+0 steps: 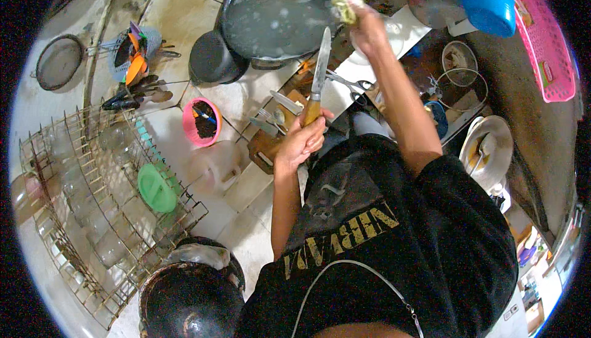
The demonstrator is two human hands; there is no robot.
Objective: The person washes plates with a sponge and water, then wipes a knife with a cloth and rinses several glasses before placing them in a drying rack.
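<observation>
My left hand (300,143) is wrapped round the yellowish-brown handle of a knife (321,70), and its broad blade points up and away from me. Further off and to the right, my right hand (370,32) grips a crumpled, pale yellow scrubbing sponge (346,7), slightly smeared by motion. The sponge is apart from the blade. Beyond both hands stands a wide dark basin (229,36) of cloudy water. Several pieces of cutlery (269,116) lie by my left hand, over a brown wooden block (261,151). Scissors (359,96) with dark handles lie to the right of the knife.
At left are a wire rack (92,175) of glasses, a green lid (157,187) and a pink cup (202,122). A black pot (212,58) stands beside the basin, and a blackened wok (184,301) sits near me. Stacked bowls (502,147) and a pink basket (548,61) are at right.
</observation>
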